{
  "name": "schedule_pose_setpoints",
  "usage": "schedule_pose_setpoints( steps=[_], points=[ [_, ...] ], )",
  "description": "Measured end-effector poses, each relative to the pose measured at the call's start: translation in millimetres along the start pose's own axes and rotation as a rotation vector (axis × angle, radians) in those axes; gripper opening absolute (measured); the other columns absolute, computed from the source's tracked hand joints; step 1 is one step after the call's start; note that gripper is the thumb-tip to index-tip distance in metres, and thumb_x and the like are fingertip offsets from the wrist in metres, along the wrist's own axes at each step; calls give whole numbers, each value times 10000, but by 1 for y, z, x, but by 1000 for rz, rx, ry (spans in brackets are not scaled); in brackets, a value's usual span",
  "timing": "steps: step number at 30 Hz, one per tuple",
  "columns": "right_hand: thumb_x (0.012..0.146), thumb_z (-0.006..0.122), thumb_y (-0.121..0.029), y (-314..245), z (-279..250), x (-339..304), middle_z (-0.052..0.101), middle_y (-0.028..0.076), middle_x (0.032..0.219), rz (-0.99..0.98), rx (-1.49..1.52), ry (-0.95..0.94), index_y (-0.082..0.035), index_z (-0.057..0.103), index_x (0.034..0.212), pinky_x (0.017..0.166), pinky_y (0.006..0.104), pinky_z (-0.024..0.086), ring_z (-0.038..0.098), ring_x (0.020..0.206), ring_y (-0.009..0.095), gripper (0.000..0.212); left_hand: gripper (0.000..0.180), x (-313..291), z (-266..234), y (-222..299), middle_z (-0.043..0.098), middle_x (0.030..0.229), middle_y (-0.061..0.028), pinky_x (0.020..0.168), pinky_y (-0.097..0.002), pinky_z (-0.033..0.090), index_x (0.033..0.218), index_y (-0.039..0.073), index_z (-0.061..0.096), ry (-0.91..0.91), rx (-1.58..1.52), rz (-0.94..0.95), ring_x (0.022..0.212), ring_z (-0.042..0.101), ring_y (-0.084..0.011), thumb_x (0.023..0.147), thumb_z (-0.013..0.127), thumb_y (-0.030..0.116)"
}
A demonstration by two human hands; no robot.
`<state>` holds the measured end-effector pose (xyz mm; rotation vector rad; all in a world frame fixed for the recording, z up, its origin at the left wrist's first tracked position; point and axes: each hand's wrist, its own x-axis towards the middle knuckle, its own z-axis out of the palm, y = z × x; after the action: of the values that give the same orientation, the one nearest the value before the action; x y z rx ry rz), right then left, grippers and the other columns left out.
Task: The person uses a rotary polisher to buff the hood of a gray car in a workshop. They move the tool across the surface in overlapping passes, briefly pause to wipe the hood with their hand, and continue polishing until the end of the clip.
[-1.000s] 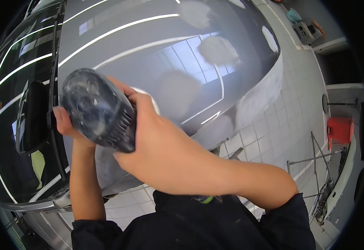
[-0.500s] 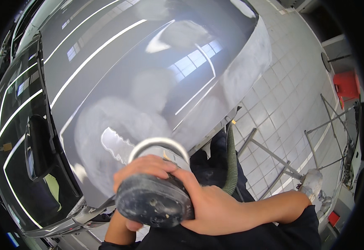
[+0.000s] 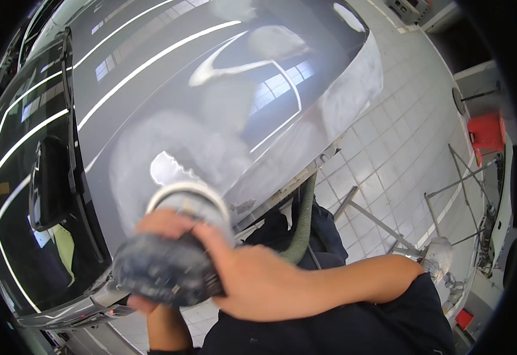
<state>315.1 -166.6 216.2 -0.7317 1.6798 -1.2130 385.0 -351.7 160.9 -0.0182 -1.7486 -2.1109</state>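
A round sander [image 3: 196,204] with a pale disc and a dusty black body rests against a grey car panel [image 3: 223,148]. My right hand [image 3: 258,284] comes from the right and is closed round the sander's body. My left hand [image 3: 143,305] is mostly hidden by the black housing; a little of it shows at the lower left, and its forearm rises from below. Fingers wrap over the front of the sander, just behind the disc. Dull, scuffed areas surround the disc, and a bright, ragged-edged patch [image 3: 173,168] lies right beyond it.
A ribbed green hose [image 3: 306,219] runs beside my dark clothing. To the left are the windscreen and a black wing mirror [image 3: 51,183]. A metal stand [image 3: 383,222] on the tiled floor [image 3: 383,142] and a red object [image 3: 486,133] are at the right.
The sander and both hands have moved left in the picture, with the disc now closer beneath the bright patch. My view has also shifted slightly. Both hands keep their hold.
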Motion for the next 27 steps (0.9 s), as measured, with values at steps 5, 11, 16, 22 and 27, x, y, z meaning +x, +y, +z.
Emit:
schedule_pose_setpoints(
  steps=[5,11,16,22,27],
  points=[
    [757,730,-44,27,-46,-30,614,261,1180,-11,-35,288,-23,283,1456,940,430,520,646,1099,375,830,825,49,52,-25,689,973,-158,776,-404,532,1056,-47,644,-190,45,-229,827,678,-304,615,780,637],
    [758,831,-157,54,3,-32,645,249,1146,-153,-128,83,-67,168,1530,824,459,579,701,969,437,1022,647,-3,20,-12,700,929,-166,818,-432,537,957,13,667,-244,434,351,843,690,-344,573,742,528],
    [825,589,-87,33,54,-13,639,170,776,-299,-543,-210,17,171,1566,554,482,555,664,615,371,857,530,-97,-12,29,728,886,-130,997,-482,475,884,71,589,181,588,211,906,716,-294,816,616,596],
    [751,831,-154,71,-31,-61,679,174,1125,11,-430,212,-51,396,1461,835,432,572,709,984,307,839,760,2,66,-45,695,978,-129,821,-439,557,1046,18,663,-168,324,479,864,681,-340,586,807,605],
    [771,856,-249,76,-43,-85,654,113,1240,54,-307,432,-36,542,1335,975,384,515,629,1166,229,680,701,6,106,-78,669,986,-144,907,-459,531,1017,38,653,-50,201,552,917,664,-371,555,787,548]
  ],
)
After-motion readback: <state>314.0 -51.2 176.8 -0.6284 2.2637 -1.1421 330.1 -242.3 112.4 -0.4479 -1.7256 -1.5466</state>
